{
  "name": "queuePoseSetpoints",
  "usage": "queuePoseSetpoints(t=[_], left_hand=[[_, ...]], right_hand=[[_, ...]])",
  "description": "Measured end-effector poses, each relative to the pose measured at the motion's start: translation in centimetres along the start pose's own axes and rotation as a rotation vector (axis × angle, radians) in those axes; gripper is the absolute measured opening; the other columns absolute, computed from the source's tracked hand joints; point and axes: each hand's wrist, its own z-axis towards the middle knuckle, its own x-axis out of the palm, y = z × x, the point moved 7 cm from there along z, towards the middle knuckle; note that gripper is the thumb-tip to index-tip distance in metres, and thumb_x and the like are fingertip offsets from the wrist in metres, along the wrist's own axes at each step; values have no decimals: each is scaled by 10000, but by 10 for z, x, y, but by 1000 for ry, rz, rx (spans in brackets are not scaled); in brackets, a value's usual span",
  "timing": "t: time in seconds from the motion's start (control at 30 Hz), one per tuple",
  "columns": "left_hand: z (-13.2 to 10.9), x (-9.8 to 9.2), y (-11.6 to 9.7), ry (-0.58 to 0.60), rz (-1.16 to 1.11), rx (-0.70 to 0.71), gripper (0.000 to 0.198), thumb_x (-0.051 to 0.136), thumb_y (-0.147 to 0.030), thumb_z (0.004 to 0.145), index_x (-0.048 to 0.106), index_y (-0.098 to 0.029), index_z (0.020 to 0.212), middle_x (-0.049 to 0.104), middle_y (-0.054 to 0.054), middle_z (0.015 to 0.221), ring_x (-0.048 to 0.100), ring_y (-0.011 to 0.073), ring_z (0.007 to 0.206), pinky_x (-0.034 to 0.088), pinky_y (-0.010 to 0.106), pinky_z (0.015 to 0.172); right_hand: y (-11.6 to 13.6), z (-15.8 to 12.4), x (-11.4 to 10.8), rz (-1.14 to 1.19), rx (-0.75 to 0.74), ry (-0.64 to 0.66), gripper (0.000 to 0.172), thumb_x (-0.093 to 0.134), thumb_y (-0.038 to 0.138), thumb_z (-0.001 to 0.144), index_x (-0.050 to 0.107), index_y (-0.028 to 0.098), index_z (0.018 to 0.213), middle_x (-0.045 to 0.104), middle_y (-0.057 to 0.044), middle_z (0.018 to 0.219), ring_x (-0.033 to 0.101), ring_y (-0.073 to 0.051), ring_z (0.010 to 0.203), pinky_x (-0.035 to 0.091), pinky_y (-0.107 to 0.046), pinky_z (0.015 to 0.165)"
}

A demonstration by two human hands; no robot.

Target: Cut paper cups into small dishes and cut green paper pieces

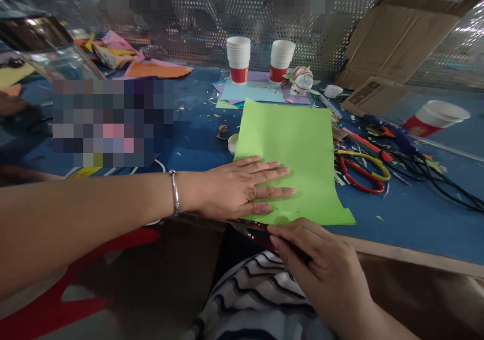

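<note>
A bright green sheet of paper (289,138) lies at the near edge of the blue table. Its lower right corner sticks out as a narrow strip. My left hand (245,188) rests flat on the paper's lower left part, fingers spread. Just below the near edge, my right hand (321,259) is closed around a knife (260,235) with a dark red, studded handle. The short grey blade points left, close to the paper's lower edge; whether it touches the paper I cannot tell. Part of the handle is hidden by my fingers.
Stacked paper cups (239,60) stand behind the green sheet, with more cups (434,118) at right. Scissors (363,171) with red and yellow handles lie beside dark cables. Cardboard (397,37) leans at the back right. Coloured paper scraps (159,69) lie at back left.
</note>
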Motion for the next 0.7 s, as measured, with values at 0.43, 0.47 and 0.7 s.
queuePoseSetpoints(t=[0.43, 0.47, 0.7], left_hand=[[1, 1, 2, -46, -64, 23, 554, 323, -493, 1040, 223, -395, 1576, 77, -12, 1690, 58, 215, 1561, -6, 450, 1246], [1, 1, 2, -56, -67, 29, 554, 335, -489, 1039, 227, -397, 1574, 89, -11, 1690, 68, 218, 1561, -1, 450, 1246], [1, 0, 2, -87, -43, 23, 569, 359, -511, 1030, 223, -407, 1573, 109, -16, 1693, 97, 215, 1559, 22, 433, 1243]], right_hand=[[12, 10, 30, 151, -58, 58, 176, 580, 100, 936, 745, 138, 984, 709, -56, 858, 680, -150, 801, 538, -236, 744], [11, 9, 31, 173, -54, 66, 172, 589, 101, 931, 747, 139, 986, 715, -55, 861, 685, -147, 805, 539, -230, 749], [11, 3, 7, 228, -51, 132, 178, 640, 107, 897, 761, 201, 988, 742, -16, 831, 708, -124, 743, 554, -190, 683]])
